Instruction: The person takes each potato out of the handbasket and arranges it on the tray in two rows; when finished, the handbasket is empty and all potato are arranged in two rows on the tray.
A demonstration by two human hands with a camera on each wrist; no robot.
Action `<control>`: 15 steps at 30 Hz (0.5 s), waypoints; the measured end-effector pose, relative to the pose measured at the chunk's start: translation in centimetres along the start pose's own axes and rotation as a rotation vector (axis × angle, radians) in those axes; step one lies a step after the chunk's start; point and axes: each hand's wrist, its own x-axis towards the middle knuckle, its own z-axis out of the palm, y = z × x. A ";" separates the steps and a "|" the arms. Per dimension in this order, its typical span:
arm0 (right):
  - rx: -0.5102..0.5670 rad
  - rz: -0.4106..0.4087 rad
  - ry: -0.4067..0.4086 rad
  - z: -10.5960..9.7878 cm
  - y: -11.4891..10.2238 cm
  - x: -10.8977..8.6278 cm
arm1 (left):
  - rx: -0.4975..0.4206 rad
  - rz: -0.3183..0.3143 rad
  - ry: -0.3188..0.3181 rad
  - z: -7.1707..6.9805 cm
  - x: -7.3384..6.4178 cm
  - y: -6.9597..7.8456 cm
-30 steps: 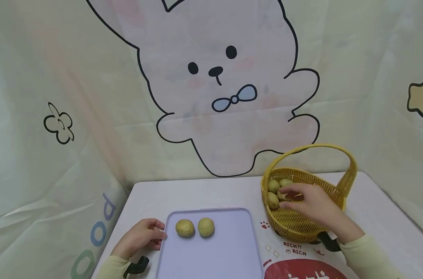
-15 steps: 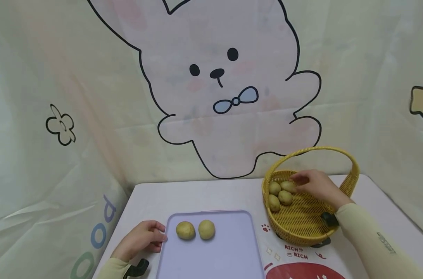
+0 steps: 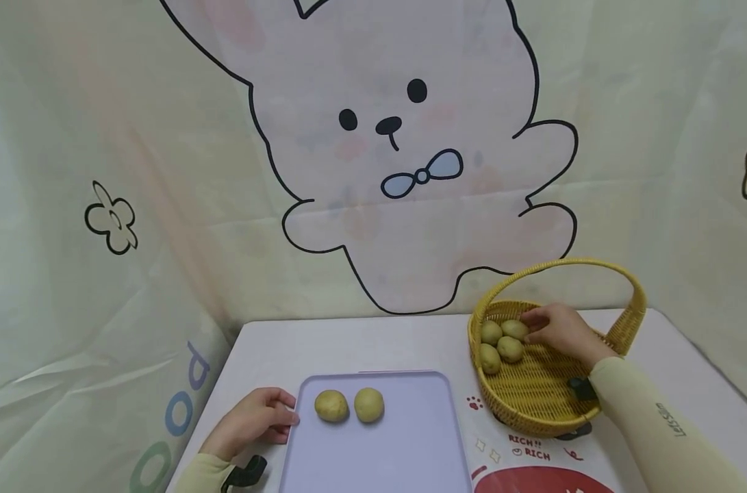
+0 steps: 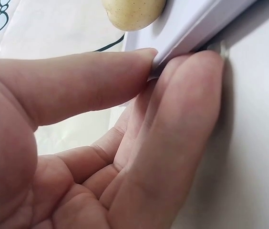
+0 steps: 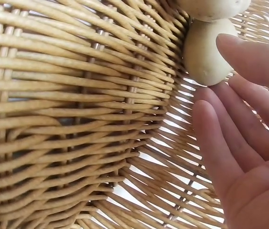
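My left hand (image 3: 250, 421) pinches the left rim of a lilac tray (image 3: 398, 452); the left wrist view shows the thumb on top and the fingers beneath. Two potatoes, one oval (image 3: 331, 406) and one rounder (image 3: 370, 405), lie side by side at the tray's far end. At right, my right hand (image 3: 561, 332) reaches into a yellow wicker basket (image 3: 546, 390). Its fingertips are right at the end of the far right potato (image 5: 206, 55), the thumb overlapping it in the right wrist view, the fingers loosely extended. Several potatoes cluster at the basket's left side.
The basket's tall arched handle (image 3: 564, 261) rises over the reaching hand. Basket and tray stand on a white table (image 3: 348, 346) with a printed red pattern (image 3: 539, 479) at front right. A curtain with a cartoon animal (image 3: 385, 226) hangs behind the table.
My right hand has moved from over the potatoes to the right end of the far right one, changing little in the last half second. My left hand stays on the tray rim.
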 end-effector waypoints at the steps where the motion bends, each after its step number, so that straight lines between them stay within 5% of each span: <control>1: -0.002 0.001 0.001 0.0 0.0 0.0 | 0.000 0.001 0.000 0.0 0.0 0.1; 15: -0.045 0.014 0.004 0.3 -0.2 0.5 | 0.033 -0.019 0.022 0.0 0.1 0.3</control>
